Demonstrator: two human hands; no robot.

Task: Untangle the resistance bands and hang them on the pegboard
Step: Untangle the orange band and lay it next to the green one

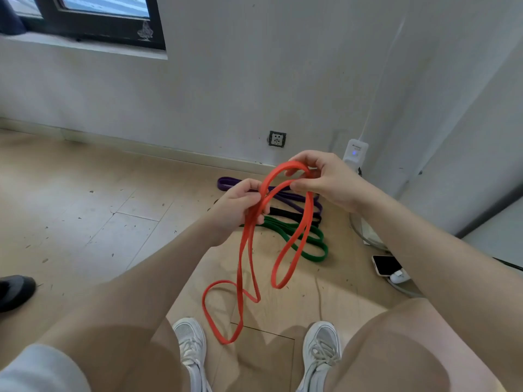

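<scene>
both hands grip red band (307, 222): left hand (240, 205) clutches strands, right hand (322, 179) pinches top loop; purple band (294, 198), black band (285, 214), green band (311, 244) on floor behind red band

Looks like a plain room in a home or flat, nothing workshop-y about it. Light wood-look floor (85, 199) with bits of debris scattered on it, white painted walls (254, 80) with a low skirting board, and a dark-framed window (93, 21) over a white sill. There's a wall socket (277, 138) low down, a white plugged-in box with a blue light (355, 152), and a phone (386, 265) lying on the floor next to a cable. Pretty bare, lived-in corner.
</scene>
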